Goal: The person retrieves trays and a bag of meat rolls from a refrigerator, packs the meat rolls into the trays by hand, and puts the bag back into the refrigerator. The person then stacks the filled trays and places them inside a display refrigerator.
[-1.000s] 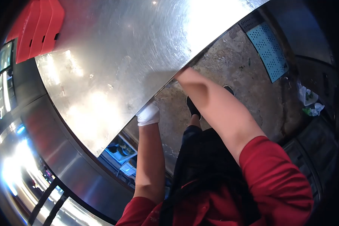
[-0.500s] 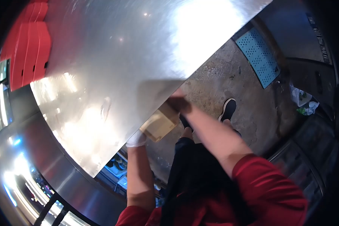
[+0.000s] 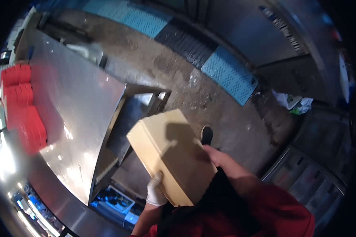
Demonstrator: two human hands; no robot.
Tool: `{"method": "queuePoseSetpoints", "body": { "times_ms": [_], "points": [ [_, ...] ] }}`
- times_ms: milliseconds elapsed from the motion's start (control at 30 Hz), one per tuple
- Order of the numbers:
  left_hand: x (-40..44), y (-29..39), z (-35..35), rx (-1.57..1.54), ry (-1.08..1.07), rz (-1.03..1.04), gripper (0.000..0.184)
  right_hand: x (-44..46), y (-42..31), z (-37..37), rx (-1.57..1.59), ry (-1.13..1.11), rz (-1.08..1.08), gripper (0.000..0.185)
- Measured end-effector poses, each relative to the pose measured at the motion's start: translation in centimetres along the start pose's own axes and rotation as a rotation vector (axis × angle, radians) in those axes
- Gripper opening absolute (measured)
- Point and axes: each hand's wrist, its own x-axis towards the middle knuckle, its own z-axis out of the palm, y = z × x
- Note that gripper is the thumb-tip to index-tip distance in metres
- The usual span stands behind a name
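Observation:
A tan, rectangular box [image 3: 174, 154] is held in front of my body, tilted, with its broad face turned up towards me. A head-shaped shadow falls across that face. My left hand [image 3: 156, 191], in a white glove, grips the near left side, its thumb up along the edge. On the opposite side my bare right hand [image 3: 213, 155] holds the box, with part of its fingers hidden behind it. What the box contains does not show. To its left stands a steel table [image 3: 73, 94] with an open shelf space [image 3: 126, 122] beneath the top.
Red stacked containers [image 3: 25, 122] stand on the table's far left side. Blue perforated mats [image 3: 229, 77] and a dark mat lie along the floor. Plastic bags [image 3: 294, 101] sit by the cabinets at right. A blue container [image 3: 114, 199] is low beside the table.
The box has come out from below the table edge and is now fully in view before my body. My view has swung, showing more of the floor and the table's end.

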Motion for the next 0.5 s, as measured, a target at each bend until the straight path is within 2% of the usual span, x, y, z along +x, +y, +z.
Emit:
{"method": "queuePoseSetpoints", "body": {
  "times_ms": [33,67,133,267,300,333,367,400,433,500],
  "points": [
    [0.1,-0.4,1.9,0.024,-0.056,-0.051,0.072,-3.9,-1.5,-0.4,-0.281,-0.118,-0.241,0.055],
    [0.3,-0.3,3.8,0.045,-0.112,-0.095,0.072,-4.8,-1.0,-3.4,-0.072,-0.325,-0.383,0.066],
    [0.5,0.6,9.6,0.044,-0.284,-0.068,0.065,-10.4,-4.6,-3.7,-0.003,-0.270,-0.475,0.082],
    [1.8,6.2,18.2,0.203,-0.552,0.062,0.057,-17.5,-14.9,-2.2,-0.105,-0.241,-0.749,0.078],
    [2.0,8.3,20.6,0.228,-0.587,0.227,0.063,-19.0,-17.9,-1.2,-0.114,-0.241,-0.847,0.076],
    [2.3,10.5,23.1,0.254,-0.614,0.393,0.070,-20.3,-21.1,0.2,-0.166,-0.272,-0.856,0.076],
    [2.4,12.7,25.7,0.241,-0.620,0.447,0.070,-21.6,-24.3,1.8,-0.204,-0.240,-0.940,0.076],
    [2.6,15.0,28.2,0.327,-0.589,0.766,0.077,-22.8,-27.3,3.3,-0.233,-0.206,-1.027,0.076],
    [3.1,17.0,29.8,0.413,-0.541,1.079,0.085,-24.1,-30.1,4.6,-0.282,-0.201,-1.020,0.076],
    [5.5,20.7,31.3,0.483,-0.542,1.227,0.087,-26.4,-35.4,7.7,-0.375,-0.181,-1.012,0.073]
  ]
}}
